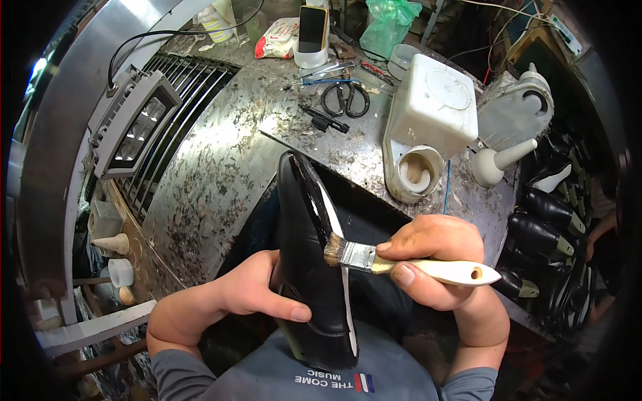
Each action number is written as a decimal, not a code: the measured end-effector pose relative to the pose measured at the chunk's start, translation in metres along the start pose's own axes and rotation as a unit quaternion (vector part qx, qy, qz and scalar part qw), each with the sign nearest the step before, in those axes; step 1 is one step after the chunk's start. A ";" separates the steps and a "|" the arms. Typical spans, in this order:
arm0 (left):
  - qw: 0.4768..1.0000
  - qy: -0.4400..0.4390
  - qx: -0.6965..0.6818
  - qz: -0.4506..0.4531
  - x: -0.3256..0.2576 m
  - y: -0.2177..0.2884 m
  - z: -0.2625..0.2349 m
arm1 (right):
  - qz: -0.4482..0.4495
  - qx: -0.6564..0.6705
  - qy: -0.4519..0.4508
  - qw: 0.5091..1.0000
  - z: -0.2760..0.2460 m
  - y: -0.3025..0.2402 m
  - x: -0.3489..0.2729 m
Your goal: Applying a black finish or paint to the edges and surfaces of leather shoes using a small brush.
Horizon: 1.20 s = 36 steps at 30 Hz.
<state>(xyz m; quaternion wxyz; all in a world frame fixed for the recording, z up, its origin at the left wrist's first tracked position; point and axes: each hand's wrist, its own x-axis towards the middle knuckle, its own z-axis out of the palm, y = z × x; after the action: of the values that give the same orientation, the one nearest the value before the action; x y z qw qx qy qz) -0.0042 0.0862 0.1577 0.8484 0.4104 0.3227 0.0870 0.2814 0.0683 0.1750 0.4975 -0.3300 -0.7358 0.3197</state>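
The right hand [438, 264] is closed around the pale handle of a flat paintbrush [408, 264], thumb on top and fingers curled beneath, so the bristles point left and press against the edge of a black leather shoe upper [311, 267]. The grip sits close to the metal ferrule, which likely gives fine control over where the bristles land. The left hand [251, 294] wraps the shoe upper from the left side, thumb lying across the leather and fingers hidden behind it, holding the piece upright with its toe pointing away from the person; this seems meant to turn the pale rim toward the brush.

The shoe upper serves as the landmark. Just beyond it spreads a stained metal workbench [221, 174]. Beyond and to the right of the shoe upper stands a white plastic container [431, 107] with a round open pot [420, 172] at its near end, close enough for the brush to reach. Farther beyond lie black-handled scissors [346, 98] and, past them, a phone [311, 30] propped upright. To the right of the shoe upper, past the bench edge, rows of black shoes on lasts [545, 227] stand on racks. To the left and beyond sits a grey slotted grille [177, 93] with a lamp housing [134, 123].
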 end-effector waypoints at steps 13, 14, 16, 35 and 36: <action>0.992 0.011 -0.119 0.029 0.000 -0.011 -0.009 | 0.022 0.061 -0.008 0.998 0.013 0.003 -0.023; 0.992 0.011 -0.119 0.029 0.000 -0.013 -0.010 | 0.029 0.069 -0.017 0.997 0.012 0.002 -0.024; 0.988 0.006 -0.149 0.036 0.002 -0.014 -0.011 | 0.045 0.093 -0.029 0.994 0.012 0.001 -0.031; 0.981 0.102 -0.077 0.149 0.005 -0.041 -0.021 | 0.149 -0.349 0.134 0.915 -0.054 0.073 -0.038; 0.982 0.099 -0.077 0.143 0.004 -0.041 -0.021 | 0.120 -0.356 0.142 0.916 -0.054 0.066 -0.035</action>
<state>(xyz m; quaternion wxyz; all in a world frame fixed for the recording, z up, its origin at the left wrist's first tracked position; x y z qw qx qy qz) -0.0189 0.0753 0.1152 0.8201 0.3755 0.3353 0.2720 0.3536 0.0858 0.1207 0.4044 -0.6132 -0.6771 0.0435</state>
